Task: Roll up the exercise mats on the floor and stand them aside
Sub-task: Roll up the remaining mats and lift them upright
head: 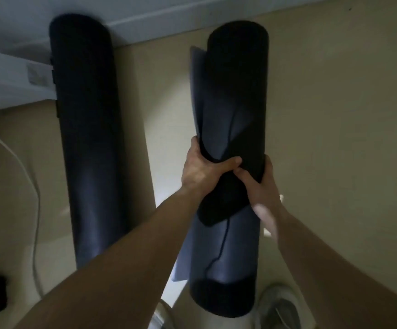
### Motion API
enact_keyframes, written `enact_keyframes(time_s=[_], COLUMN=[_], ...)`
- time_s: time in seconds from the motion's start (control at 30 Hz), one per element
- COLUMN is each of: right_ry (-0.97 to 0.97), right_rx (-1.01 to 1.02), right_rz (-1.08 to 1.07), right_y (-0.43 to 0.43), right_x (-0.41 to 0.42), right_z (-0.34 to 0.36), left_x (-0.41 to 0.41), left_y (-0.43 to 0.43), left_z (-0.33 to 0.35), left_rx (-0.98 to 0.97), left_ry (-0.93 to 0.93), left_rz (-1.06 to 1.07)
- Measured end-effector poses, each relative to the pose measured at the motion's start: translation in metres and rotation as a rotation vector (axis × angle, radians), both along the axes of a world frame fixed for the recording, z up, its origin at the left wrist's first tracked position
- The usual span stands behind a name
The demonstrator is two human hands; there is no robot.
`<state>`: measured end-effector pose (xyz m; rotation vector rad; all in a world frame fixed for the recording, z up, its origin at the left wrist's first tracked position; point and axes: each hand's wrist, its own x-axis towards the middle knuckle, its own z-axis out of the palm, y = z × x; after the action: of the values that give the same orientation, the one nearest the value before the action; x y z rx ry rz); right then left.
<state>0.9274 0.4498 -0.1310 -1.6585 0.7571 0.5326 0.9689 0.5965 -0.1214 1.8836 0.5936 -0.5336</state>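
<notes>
Two dark rolled exercise mats show in the head view. One rolled mat [88, 138] stands at the left, its far end against the white wall. The second rolled mat [235, 96] is in the middle, with a loose outer flap along its left side and a black strap hanging down its front. My left hand [202, 167] grips its left side, thumb across the front. My right hand [261, 186] clasps its right side at the same height. Both hands touch at the thumbs.
Beige floor [335, 115] spreads to the right. The white wall and baseboard [169, 17] run along the top. A white cable [33, 198] curves down the left, near dark objects at the left edge. My light shoes [280, 307] show at the bottom.
</notes>
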Motion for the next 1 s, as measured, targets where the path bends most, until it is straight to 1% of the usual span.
enact_keyframes(time_s=[0.03, 0.1, 0.13, 0.17, 0.2, 0.23, 0.27, 0.3, 0.37, 0.4, 0.43, 0.5, 0.53, 0.57, 0.6, 0.63, 0.67, 0.7, 0.77, 0.8, 0.83, 0.87, 0.9, 0.93, 0.97, 1.0], right_ry=[0.004, 0.066, 0.151, 0.268, 0.364, 0.412, 0.418, 0.337, 0.084, -0.015, -0.021, 0.136, 0.205, 0.251, 0.253, 0.236, 0.207, 0.186, 0.196, 0.21, 0.232, 0.239, 0.231, 0.218, 0.213, 0.227], right_rx=[0.036, 0.112, 0.141, 0.133, 0.078, -0.059, -0.25, -0.44, -0.72, -0.799, -0.816, -0.801, -0.788, -0.783, -0.798, -0.819, -0.846, -0.855, -0.847, -0.822, -0.77, -0.681, -0.57, -0.472, -0.409, -0.393], right_rz=[-0.078, -0.253, -0.282, -0.226, -0.026, 0.272, 0.536, 0.723, 0.849, 0.947, 1.125, 1.437, 1.514, 1.523, 1.501, 1.481, 1.467, 1.445, 1.382, 1.345, 1.292, 1.216, 1.113, 1.004, 0.923, 0.88], right_y=[-0.005, -0.013, -0.018, -0.026, -0.035, -0.046, -0.057, -0.071, -0.099, -0.109, -0.119, -0.13, -0.131, -0.133, -0.133, -0.132, -0.129, -0.128, -0.126, -0.123, -0.12, -0.115, -0.108, -0.1, -0.092, -0.083], right_x=[-0.003, -0.007, -0.011, -0.019, -0.024, -0.025, -0.018, -0.007, 0.033, 0.053, 0.07, 0.086, 0.086, 0.084, 0.081, 0.077, 0.073, 0.068, 0.05, 0.041, 0.028, 0.016, 0.004, -0.009, -0.02, -0.027], right_z=[0.001, 0.009, 0.015, 0.023, 0.04, 0.056, 0.07, 0.083, 0.106, 0.11, 0.109, 0.091, 0.084, 0.076, 0.073, 0.072, 0.072, 0.072, 0.072, 0.073, 0.07, 0.069, 0.068, 0.066, 0.062, 0.058], left_x=[0.012, 0.039, 0.05, 0.059, 0.065, 0.068, 0.069, 0.067, 0.058, 0.053, 0.049, 0.036, 0.027, 0.015, 0.001, -0.016, -0.034, -0.051, -0.082, -0.093, -0.099, -0.103, -0.104, -0.103, -0.104, -0.106], left_y=[-0.009, -0.031, -0.044, -0.055, -0.067, -0.076, -0.084, -0.09, -0.097, -0.097, -0.095, -0.09, -0.086, -0.081, -0.076, -0.07, -0.064, -0.059, -0.058, -0.061, -0.065, -0.069, -0.071, -0.071, -0.069, -0.065], left_z=[0.001, 0.003, 0.005, 0.008, 0.01, 0.011, 0.013, 0.015, 0.016, 0.017, 0.018, 0.022, 0.024, 0.024, 0.023, 0.022, 0.021, 0.021, 0.023, 0.026, 0.03, 0.033, 0.033, 0.03, 0.024, 0.019], left_rx=[0.022, 0.083, 0.127, 0.174, 0.219, 0.267, 0.319, 0.372, 0.446, 0.471, 0.492, 0.519, 0.541, 0.577, 0.623, 0.673, 0.731, 0.793, 0.865, 0.865, 0.811, 0.685, 0.506, 0.337, 0.222, 0.147], left_ry=[-0.016, -0.046, -0.065, -0.091, -0.124, -0.161, -0.201, -0.234, -0.29, -0.313, -0.33, -0.372, -0.411, -0.482, -0.569, -0.632, -0.643, -0.591, -0.33, -0.181, -0.026, 0.12, 0.252, 0.326, 0.347, 0.339], left_rz=[-0.083, -0.341, -0.508, -0.682, -0.846, -0.995, -1.135, -1.252, -1.404, -1.444, -1.456, -1.409, -1.364, -1.296, -1.187, -1.041, -0.887, -0.738, -0.445, -0.29, -0.127, 0.048, 0.204, 0.307, 0.339, 0.338])
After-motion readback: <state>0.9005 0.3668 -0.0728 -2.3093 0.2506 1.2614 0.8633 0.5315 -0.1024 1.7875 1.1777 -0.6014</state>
